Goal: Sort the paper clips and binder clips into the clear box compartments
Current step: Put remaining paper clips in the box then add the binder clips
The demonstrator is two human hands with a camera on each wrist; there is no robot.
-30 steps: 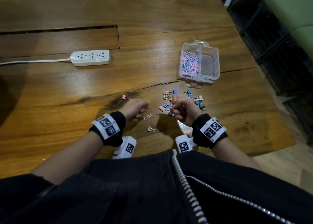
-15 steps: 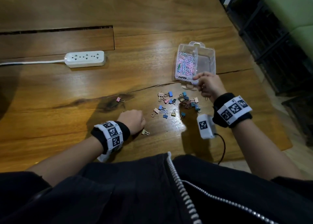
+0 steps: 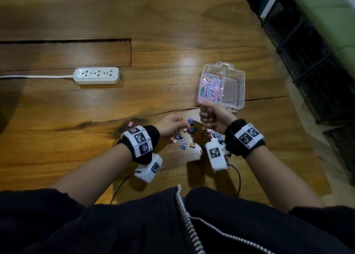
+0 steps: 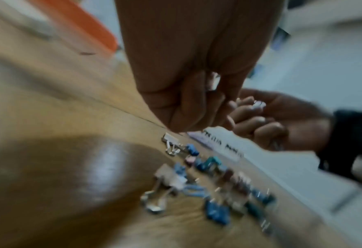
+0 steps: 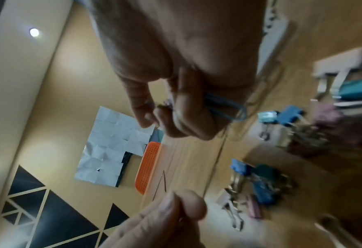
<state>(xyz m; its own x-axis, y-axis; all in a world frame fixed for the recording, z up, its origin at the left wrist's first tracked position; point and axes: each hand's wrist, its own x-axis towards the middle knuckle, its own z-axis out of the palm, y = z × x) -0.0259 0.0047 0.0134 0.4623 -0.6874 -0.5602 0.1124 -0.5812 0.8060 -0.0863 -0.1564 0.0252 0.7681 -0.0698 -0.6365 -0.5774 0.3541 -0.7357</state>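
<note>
1. The left hand (image 4: 188,70) hangs over the wooden desk (image 4: 58,159), fingers curled inward; whether it holds anything cannot be told.
2. The right hand (image 4: 281,117) is just beyond it, fingers curled round something small and pale.
3. Binder clips (image 4: 207,181), blue, teal, pink and pale, lie scattered on the desk below, blurred.
4. An orange object (image 4: 90,28) lies far back.

Black zipped jacket (image 3: 134,225), silver teeth; black wristbands (image 3: 151,136) with white fiducial-marker straps; white wrist cameras (image 3: 216,154), black cables (image 3: 237,178)
</note>
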